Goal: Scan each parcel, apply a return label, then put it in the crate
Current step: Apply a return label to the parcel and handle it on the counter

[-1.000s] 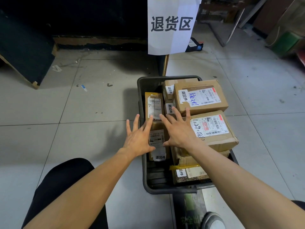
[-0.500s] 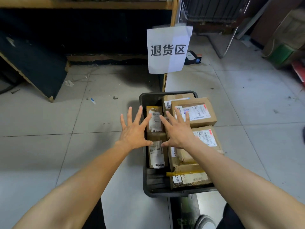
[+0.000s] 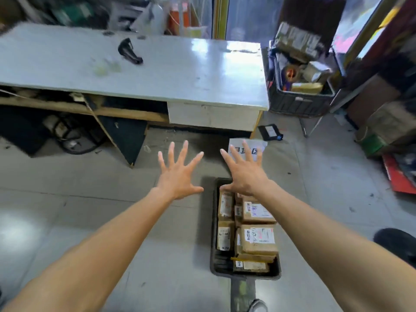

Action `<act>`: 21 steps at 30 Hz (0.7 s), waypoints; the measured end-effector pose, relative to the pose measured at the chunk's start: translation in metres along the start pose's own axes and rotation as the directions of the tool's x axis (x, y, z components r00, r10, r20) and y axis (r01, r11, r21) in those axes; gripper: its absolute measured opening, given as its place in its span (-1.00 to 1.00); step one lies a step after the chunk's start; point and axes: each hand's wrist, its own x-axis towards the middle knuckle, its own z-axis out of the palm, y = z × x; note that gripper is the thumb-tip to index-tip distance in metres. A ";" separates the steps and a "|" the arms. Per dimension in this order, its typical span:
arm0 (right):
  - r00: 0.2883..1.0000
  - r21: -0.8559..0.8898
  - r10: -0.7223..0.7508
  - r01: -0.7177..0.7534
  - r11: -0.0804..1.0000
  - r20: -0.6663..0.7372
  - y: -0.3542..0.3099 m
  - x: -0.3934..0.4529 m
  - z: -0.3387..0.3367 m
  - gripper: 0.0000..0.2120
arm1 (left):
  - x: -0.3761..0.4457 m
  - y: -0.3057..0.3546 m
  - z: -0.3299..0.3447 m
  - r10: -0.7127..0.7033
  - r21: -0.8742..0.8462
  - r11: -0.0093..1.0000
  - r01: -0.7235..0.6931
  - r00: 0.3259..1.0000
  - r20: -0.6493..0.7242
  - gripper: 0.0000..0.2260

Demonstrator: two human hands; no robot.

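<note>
A dark grey crate [image 3: 213, 262] sits on the tiled floor, filled with several brown cardboard parcels [image 3: 258, 240] that carry white labels. My left hand [image 3: 177, 176] hovers over the floor to the left of the crate's far end, fingers spread wide, holding nothing. Over the crate's far edge my right hand [image 3: 244, 172] is stretched out the same way, fingers spread and empty. A black handheld scanner [image 3: 129, 51] lies on the white table [image 3: 180, 73] ahead.
A white paper sign [image 3: 256, 149] hangs from the table's front right corner. A black basket [image 3: 295, 102] of mixed parcels stands right of the table. Boxes and a red sheet crowd the right wall. Cables lie under the table.
My view has risen and pulled back, bringing the tabletop into sight. Both hands have lifted off the parcels and now hover spread beyond the crate's far end.
</note>
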 end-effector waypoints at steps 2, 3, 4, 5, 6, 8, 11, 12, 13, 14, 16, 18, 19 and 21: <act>0.999 0.010 -0.024 0.025 1.000 -0.040 -0.021 0.003 -0.064 0.08 | -0.007 -0.032 -0.057 -0.027 -0.015 1.000 0.027 0.999 -0.026 -0.02; 0.998 0.007 -0.034 0.035 0.999 -0.054 -0.033 0.006 -0.093 0.08 | -0.011 -0.047 -0.083 -0.053 -0.019 0.998 0.052 0.998 -0.035 -0.01; 0.997 0.012 -0.039 0.040 0.999 -0.063 -0.044 0.012 -0.117 0.07 | -0.013 -0.064 -0.105 -0.086 -0.036 0.996 0.085 0.995 -0.042 -0.01; 0.997 0.016 -0.046 0.048 0.999 -0.069 -0.057 0.017 -0.141 0.06 | -0.016 -0.079 -0.126 -0.117 -0.057 0.992 0.115 0.992 -0.045 0.00; 0.995 0.012 -0.058 0.060 0.998 -0.086 -0.069 0.022 -0.162 0.05 | -0.020 -0.094 -0.144 -0.141 -0.075 0.988 0.137 0.989 -0.052 0.01; 0.984 -0.031 -0.112 0.109 0.994 -0.137 -0.094 0.035 -0.196 0.04 | -0.024 -0.123 -0.173 -0.181 -0.104 0.980 0.173 0.980 -0.081 0.01; 0.959 -0.105 -0.225 0.209 0.972 -0.174 -0.135 0.058 -0.234 0.06 | -0.030 -0.166 -0.204 -0.211 -0.127 0.973 0.195 0.969 -0.129 -0.02; 0.949 -0.110 -0.255 0.238 0.965 -0.185 -0.150 0.068 -0.243 0.07 | -0.032 -0.182 -0.210 -0.221 -0.127 0.971 0.203 0.964 -0.150 -0.04; 0.941 -0.105 -0.276 0.260 0.960 -0.195 -0.164 0.080 -0.250 0.09 | -0.033 -0.198 -0.216 -0.235 -0.129 0.968 0.215 0.956 -0.173 -0.06; 0.935 -0.100 -0.293 0.278 0.955 -0.202 -0.179 0.092 -0.257 0.10 | -0.032 -0.216 -0.220 -0.252 -0.127 0.965 0.231 0.949 -0.190 -0.07; 0.920 -0.088 -0.326 0.314 0.945 -0.216 -0.207 0.123 -0.269 0.11 | -0.029 -0.253 -0.229 -0.287 -0.110 0.957 0.269 0.936 -0.204 -0.08; 0.907 -0.061 -0.348 0.344 0.937 -0.238 -0.235 0.155 -0.279 0.11 | -0.021 -0.294 -0.237 -0.330 -0.091 0.944 0.318 0.922 -0.200 -0.09; 0.901 -0.042 -0.355 0.357 0.933 -0.250 -0.248 0.172 -0.283 0.10 | -0.015 -0.314 -0.241 -0.357 -0.083 0.934 0.348 0.912 -0.199 -0.09; 0.881 -0.004 -0.379 0.394 0.919 -0.282 -0.274 0.209 -0.291 0.10 | -0.003 -0.355 -0.249 -0.420 -0.076 0.907 0.414 0.884 -0.206 -0.10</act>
